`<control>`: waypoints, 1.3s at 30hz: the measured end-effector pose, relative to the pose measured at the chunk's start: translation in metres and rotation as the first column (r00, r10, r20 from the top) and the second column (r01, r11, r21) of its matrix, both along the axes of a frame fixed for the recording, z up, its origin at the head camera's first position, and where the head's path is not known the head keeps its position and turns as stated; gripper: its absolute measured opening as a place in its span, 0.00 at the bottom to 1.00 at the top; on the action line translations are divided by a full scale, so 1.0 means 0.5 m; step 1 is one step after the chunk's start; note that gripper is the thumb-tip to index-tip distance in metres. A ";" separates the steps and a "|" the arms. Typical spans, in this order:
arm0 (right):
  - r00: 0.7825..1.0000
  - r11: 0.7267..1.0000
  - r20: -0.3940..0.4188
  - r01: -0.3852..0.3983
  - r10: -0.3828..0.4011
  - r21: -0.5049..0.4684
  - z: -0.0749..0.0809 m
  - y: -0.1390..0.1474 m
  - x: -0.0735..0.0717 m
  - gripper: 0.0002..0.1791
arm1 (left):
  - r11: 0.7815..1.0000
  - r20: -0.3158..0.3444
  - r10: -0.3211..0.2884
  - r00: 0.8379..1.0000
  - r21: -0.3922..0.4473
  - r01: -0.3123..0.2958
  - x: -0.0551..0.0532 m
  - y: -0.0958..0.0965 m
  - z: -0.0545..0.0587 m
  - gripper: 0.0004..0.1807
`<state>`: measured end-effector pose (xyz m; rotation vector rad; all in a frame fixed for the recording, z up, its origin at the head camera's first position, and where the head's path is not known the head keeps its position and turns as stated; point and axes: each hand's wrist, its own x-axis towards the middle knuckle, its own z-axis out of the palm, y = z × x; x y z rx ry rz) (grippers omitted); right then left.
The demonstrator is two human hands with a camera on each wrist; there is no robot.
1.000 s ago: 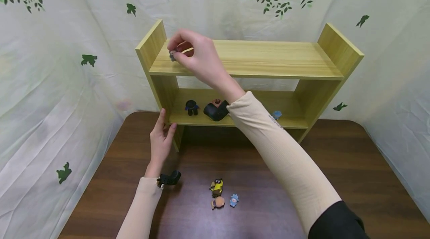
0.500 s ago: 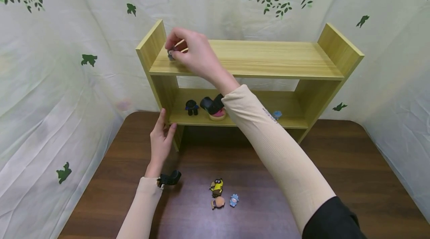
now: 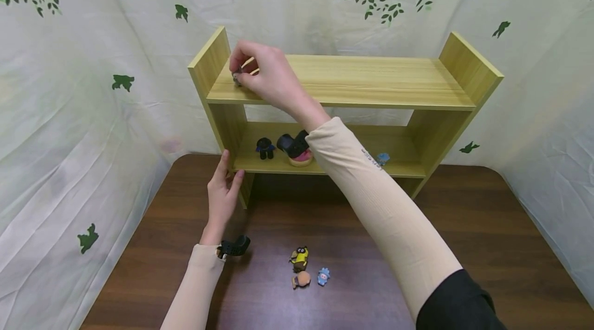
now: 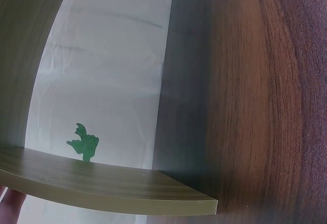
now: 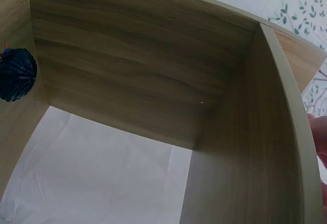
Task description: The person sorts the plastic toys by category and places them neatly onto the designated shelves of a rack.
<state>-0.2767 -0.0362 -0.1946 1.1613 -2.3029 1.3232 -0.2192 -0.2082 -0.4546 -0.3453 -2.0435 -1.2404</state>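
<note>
Versus a second ago, my right hand has drifted slightly left and then nearly stopped over the upper left of the frame. The small grey figure in it shows a bit less of itself than half a second back. The right forearm has shifted too, so the right wrist camera uncovers the pink figure in the middle row. I read this as fine positioning at the left end of the top board, not transport.

Right hand: thumb and fingertips nearly closed in a pinch, grey figure between them. Can't tell whether its base touches the board; fingers hide too much.

Left hand: no visible move. Fingers mostly straight, thumb spread wide, touching the shelf unit's left side panel left of frame centre. Nothing small in it. Looks like steadying to me.

Middle row: black figure left of the pink one, pale blue figure further right, just above the sleeve.

Bottom centre of frame, unchanged on the worktop: yellow figure, tan-headed figure just below, light-blue figure to the right.
</note>
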 end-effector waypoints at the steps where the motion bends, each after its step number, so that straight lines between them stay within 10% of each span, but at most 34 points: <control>1: 1.000 1.000 0.001 0.003 -0.003 0.002 0.000 0.001 0.000 0.05 | 1.000 0.003 0.000 1.000 0.000 0.000 0.000 0.000 0.000 0.34; 25: 0.998 0.993 0.013 0.062 -0.061 -0.099 0.007 0.028 0.013 0.03 | 1.000 -0.023 -0.007 1.000 0.009 0.008 -0.006 0.006 -0.003 0.42; 33: 0.999 0.983 -0.002 0.031 -0.032 -0.183 -0.006 0.057 0.036 0.06 | 1.000 -0.021 0.006 1.000 -0.010 -0.006 0.037 0.029 0.054 0.39; 39: 0.998 0.975 -0.046 -0.044 0.035 -0.218 -0.024 0.075 0.059 0.06 | 1.000 -0.018 0.015 1.000 -0.010 -0.015 0.033 0.023 0.046 0.38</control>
